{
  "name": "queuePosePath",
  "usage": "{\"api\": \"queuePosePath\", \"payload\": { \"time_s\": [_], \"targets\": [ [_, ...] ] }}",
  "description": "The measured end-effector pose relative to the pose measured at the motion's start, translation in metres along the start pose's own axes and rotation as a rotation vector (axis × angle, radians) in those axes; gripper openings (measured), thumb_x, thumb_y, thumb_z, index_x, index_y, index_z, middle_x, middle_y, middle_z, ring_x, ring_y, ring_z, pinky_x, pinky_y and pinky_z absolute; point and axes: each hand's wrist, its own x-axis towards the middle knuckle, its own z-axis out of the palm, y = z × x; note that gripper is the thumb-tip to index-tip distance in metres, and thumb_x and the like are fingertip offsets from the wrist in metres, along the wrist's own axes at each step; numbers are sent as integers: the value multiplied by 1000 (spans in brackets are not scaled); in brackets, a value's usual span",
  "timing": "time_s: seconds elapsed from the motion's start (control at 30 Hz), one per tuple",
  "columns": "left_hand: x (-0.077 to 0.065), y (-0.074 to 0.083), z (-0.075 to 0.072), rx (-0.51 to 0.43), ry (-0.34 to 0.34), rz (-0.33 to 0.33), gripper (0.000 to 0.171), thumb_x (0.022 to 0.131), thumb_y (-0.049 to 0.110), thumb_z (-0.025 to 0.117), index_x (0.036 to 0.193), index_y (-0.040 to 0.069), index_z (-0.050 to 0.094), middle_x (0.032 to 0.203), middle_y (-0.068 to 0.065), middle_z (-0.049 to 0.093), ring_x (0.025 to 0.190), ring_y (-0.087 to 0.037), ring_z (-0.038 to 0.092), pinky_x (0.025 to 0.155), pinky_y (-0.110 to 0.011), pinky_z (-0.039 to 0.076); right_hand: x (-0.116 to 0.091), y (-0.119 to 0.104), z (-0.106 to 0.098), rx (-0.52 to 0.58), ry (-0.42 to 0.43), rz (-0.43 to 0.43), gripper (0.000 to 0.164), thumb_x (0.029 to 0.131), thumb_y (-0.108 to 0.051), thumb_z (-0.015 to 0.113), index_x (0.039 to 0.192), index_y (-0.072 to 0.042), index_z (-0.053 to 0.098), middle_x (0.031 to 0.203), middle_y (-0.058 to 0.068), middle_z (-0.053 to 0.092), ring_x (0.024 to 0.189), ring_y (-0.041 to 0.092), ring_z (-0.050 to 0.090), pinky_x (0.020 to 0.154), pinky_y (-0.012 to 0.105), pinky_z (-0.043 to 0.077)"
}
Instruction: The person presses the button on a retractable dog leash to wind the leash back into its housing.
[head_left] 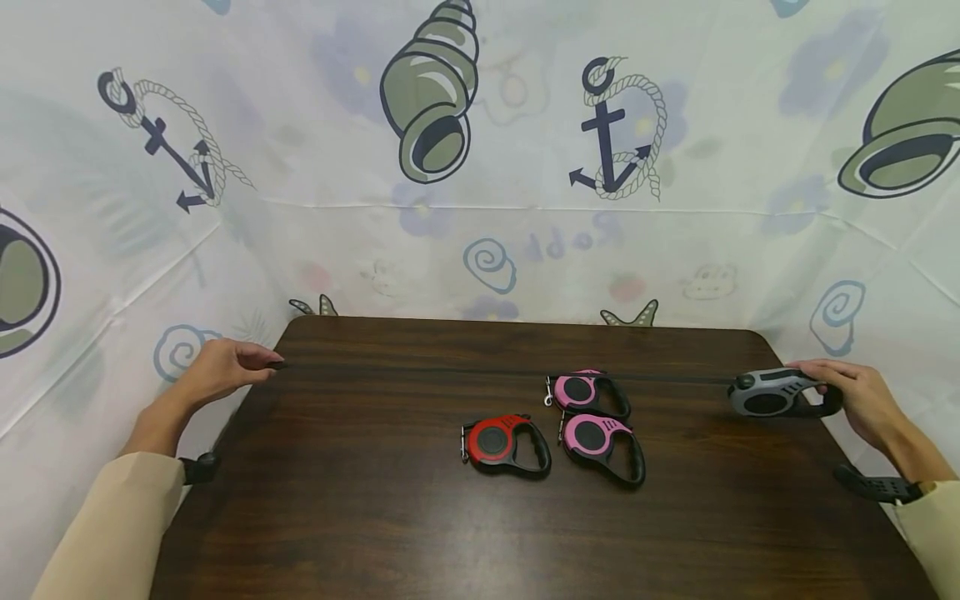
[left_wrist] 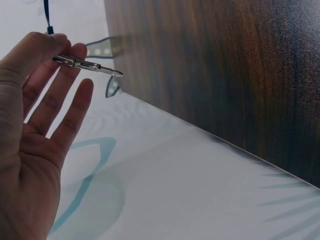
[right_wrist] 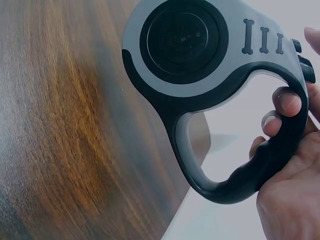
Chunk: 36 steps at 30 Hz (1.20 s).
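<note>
My right hand [head_left: 862,396] grips the black handle of a grey retractable dog leash [head_left: 765,402] over the table's right edge. In the right wrist view, fingers curl through the handle loop of this leash [right_wrist: 184,42], and bone-shaped marks show on its casing. From the casing a thin dark strap [head_left: 450,370] stretches nearly straight across to the far left. There my left hand [head_left: 225,367] pinches the strap's end. The left wrist view shows a silver metal clip [left_wrist: 90,66] hanging by the pinching fingers, the other fingers being loosely extended.
A red retractable leash [head_left: 493,442] lies mid-table. Right of it are two pink ones, one farther back [head_left: 577,390] and one nearer [head_left: 588,434]; the taut strap passes across the far one. The dark wooden table [head_left: 337,517] is bordered by a patterned cloth [head_left: 337,250].
</note>
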Motion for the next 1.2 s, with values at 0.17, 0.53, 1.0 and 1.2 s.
{"api": "queuePosePath", "payload": {
  "time_s": [0.17,0.53,1.0,1.2],
  "targets": [
    [1,4,0,-1,6,17,18,83,3,87,100,5,84,85,-7,81,73,4,65,62,-20,51,2,-1,5,-105,2,-14,24,106,-2,62,116,-9,82,101,-24,76,85,-1,57,71,14,41],
    [5,8,2,-46,2,62,18,84,2,87,102,4,83,86,-8,81,75,3,68,63,-14,50,5,-9,15,-382,25,32,24,100,-19,76,122,-9,75,96,-32,69,87,0,60,73,17,46],
    [14,26,3,-99,-46,34,20,87,0,84,107,1,82,93,-12,81,78,-3,72,64,-19,54,11,-20,28,-434,-3,35,39,100,-24,77,131,-1,69,100,-33,66,89,-4,62,76,12,44],
    [18,31,7,-89,-24,70,20,86,1,85,105,3,82,90,-8,81,76,-3,72,64,-18,54,13,-25,35,-373,-21,13,35,100,-18,76,131,-4,71,102,-29,70,88,1,64,75,17,50]
  ]
}}
